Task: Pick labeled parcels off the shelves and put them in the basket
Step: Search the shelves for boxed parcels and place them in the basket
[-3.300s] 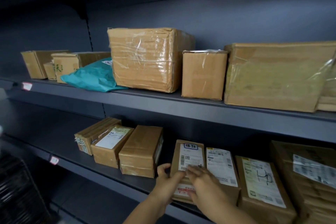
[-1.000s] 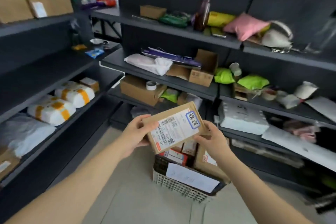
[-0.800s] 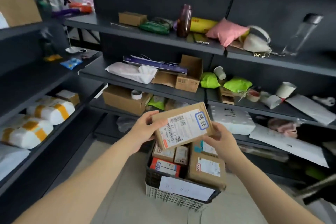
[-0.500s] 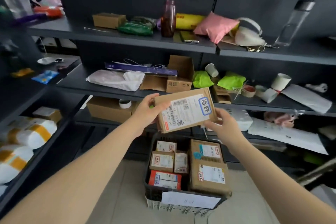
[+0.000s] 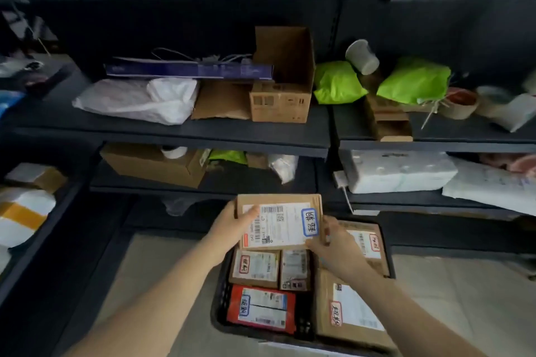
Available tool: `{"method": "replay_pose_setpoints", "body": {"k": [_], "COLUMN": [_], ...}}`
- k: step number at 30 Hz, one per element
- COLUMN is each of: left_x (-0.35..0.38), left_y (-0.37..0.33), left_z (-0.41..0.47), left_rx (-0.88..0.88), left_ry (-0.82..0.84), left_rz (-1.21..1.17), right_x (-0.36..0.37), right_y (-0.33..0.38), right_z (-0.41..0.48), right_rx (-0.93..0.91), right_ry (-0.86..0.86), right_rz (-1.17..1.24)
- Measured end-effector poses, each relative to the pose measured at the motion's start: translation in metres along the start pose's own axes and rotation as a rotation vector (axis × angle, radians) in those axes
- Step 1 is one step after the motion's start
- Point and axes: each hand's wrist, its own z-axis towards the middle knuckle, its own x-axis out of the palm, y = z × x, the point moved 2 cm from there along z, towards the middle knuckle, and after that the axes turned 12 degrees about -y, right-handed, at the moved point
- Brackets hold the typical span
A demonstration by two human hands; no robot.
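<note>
Hands: the left hand and right hand grip the opposite short ends of a flat, rectangular brown cardboard parcel, lower centre of the frame, over the far end of the black latticed basket. Its white barcode label, with a blue-bordered sticker at right, faces up; the long axis runs left to right. A red parcel lies flat in the basket.
</note>
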Motion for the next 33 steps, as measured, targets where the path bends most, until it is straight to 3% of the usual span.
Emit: {"method": "replay_pose_setpoints", "body": {"k": [8,15,23,27,33], "left_x": [0.033,0.043,0.038,0.035,0.032], "left_y": [0.096,0.143,0.167,0.161,0.142], "left_z": [0.101,0.158,0.167,0.178,0.171], "left_rx": [-0.096,0.056,0.157,0.235,0.368], "left_ry": [0.003,-0.093,-0.212,-0.255,-0.119], "left_rz": [0.140,0.334,0.469,0.709,0.990], "right_x": [0.101,0.165,0.187,0.192,0.192], "right_y": [-0.062,-0.087,-0.089,-0.088,-0.087], "right_z": [0.089,0.125,0.142,0.154,0.164], "right_rx": [0.165,0.242,0.222,0.260,0.307], "right_ry": [0.004,0.012,0.015,0.023,0.033], "right_rz": [-0.007,0.019,-0.021,-0.060,-0.051]}}
